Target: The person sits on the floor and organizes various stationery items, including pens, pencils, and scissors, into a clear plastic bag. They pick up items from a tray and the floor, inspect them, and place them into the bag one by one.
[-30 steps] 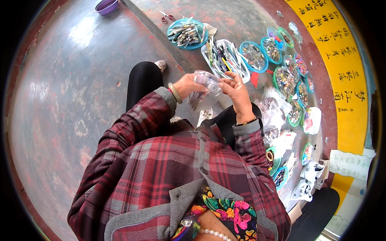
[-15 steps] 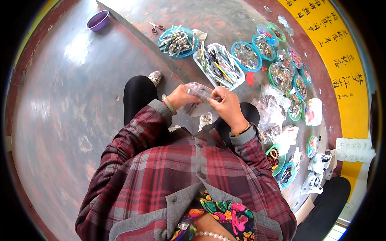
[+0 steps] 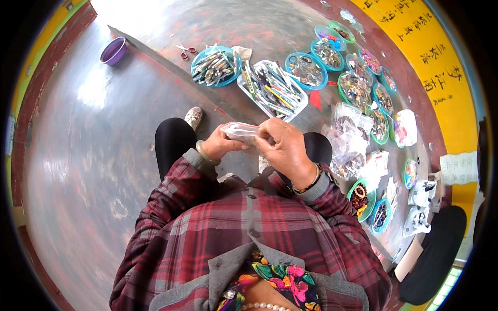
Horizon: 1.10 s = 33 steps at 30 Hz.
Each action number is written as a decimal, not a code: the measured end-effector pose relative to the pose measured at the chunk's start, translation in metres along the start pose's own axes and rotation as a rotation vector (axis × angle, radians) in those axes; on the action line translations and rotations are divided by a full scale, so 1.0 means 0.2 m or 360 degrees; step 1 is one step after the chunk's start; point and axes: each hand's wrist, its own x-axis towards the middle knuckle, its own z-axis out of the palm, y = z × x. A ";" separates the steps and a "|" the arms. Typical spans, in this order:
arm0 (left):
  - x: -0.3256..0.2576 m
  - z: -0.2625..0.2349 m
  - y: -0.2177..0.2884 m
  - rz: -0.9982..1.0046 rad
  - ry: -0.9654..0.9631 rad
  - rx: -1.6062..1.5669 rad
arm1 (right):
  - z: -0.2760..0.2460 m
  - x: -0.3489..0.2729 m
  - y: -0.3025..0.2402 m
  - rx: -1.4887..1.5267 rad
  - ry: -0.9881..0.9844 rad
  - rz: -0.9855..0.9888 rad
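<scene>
A small clear plastic bag (image 3: pixel 241 130) is held between my two hands, in front of my knees. My left hand (image 3: pixel 222 143) is closed on its left end, thumb on top. My right hand (image 3: pixel 284 146) pinches the right end with bent fingers. What lies inside the bag is too hidden to make out. Just beyond the hands stands a white plastic basket (image 3: pixel 258 107) full of pens. To its left is a blue round basket (image 3: pixel 195 79) heaped with more pens.
Red-handled scissors (image 3: pixel 185 51) and a purple basin (image 3: pixel 113 51) lie on the floor at the far left. Several round baskets, one a blue basket (image 3: pixel 324 79) of small items, fill the right side. Clear plastic bags (image 3: pixel 346 142) lie near my right knee.
Both hands have drawn slightly closer to me with the bag, which now lies flatter and looks folded. My right hand has turned over it. The view has shifted a little.
</scene>
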 end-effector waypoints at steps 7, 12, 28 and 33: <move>0.02 0.01 -0.02 0.0050 0.0047 0.0003 | 0.02 0.01 0.02 0.0098 0.0055 -0.0065; 0.01 0.02 0.02 0.0066 0.0199 -0.0099 | -0.01 0.06 0.05 0.0163 -0.0015 -0.0088; 0.07 -0.04 0.00 0.0123 0.0982 -0.0159 | -0.01 0.20 1.49 -0.0915 -0.0732 0.0766; 0.08 -0.06 -0.03 0.0126 0.0893 -0.0155 | 0.13 0.19 1.49 -0.1299 -0.0736 0.0770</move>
